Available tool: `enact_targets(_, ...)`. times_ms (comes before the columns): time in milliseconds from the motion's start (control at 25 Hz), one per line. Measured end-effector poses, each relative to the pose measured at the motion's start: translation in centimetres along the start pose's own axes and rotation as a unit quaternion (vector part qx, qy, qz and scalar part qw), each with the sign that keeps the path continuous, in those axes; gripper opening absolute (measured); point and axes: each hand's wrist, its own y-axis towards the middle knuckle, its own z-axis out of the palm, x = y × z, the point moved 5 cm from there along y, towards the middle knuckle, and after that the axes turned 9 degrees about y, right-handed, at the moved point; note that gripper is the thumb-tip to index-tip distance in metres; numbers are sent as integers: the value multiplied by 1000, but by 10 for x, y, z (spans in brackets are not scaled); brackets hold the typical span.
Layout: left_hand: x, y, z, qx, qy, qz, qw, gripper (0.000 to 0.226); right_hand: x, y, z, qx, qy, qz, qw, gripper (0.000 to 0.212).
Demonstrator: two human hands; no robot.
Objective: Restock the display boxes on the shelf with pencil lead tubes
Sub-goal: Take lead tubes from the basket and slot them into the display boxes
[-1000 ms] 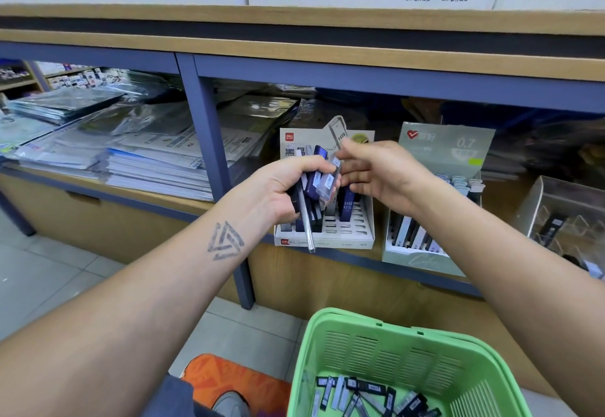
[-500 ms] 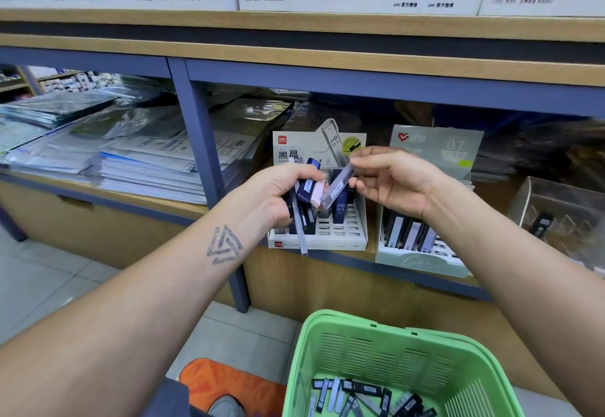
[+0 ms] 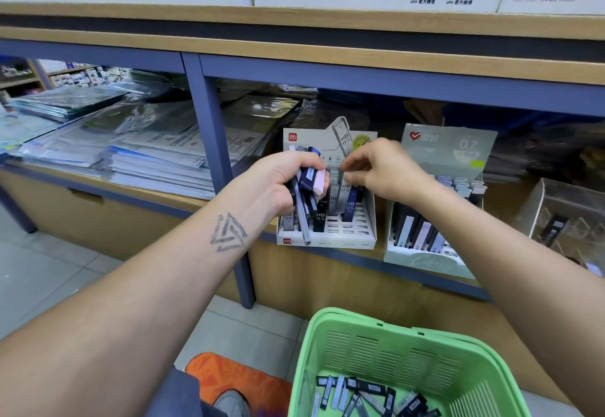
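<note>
My left hand (image 3: 273,182) grips a bundle of pencil lead tubes (image 3: 309,179), dark blue, pink and clear, just over the left side of the white display box (image 3: 369,220) on the shelf. My right hand (image 3: 381,171) is above the box's middle, its fingertips pinching the top of a grey tube (image 3: 344,178) that stands among the HB 0.5 tubes in the slots. A second pale green 0.7 display box (image 3: 425,261) with upright tubes stands to the right.
A green basket (image 3: 353,325) at the bottom right holds several loose lead tubes. A clear acrylic box (image 3: 563,207) stands at the far right. Stacks of wrapped paper goods (image 3: 131,154) fill the left bay beyond the blue post (image 3: 216,161). An orange bag lies on the floor.
My right hand has carried the clear grey tube from in front of the bundle down into the white box, where it now stands. My left hand stays put with its bundle.
</note>
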Motion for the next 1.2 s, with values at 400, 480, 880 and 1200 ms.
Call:
enact_targets(400, -1, 1, -1, -4, -7, 0, 1000, 5, -6, -10, 31, -48, -52, -35, 997, 11)
enact_targets(480, -1, 2, -1, -6, 0, 0, 1000, 6, -6, -11, 31, -49, -45, -32, 997, 9)
enact_targets(880, 0, 4, -1, 4, -11, 0, 1000, 8, -9, -6, 40, -46, -146, -47, 987, 12)
enact_targets(1200, 10, -3, 17, 93, 18, -20, 995, 7, -12, -26, 4, -69, 287, 107, 950, 25)
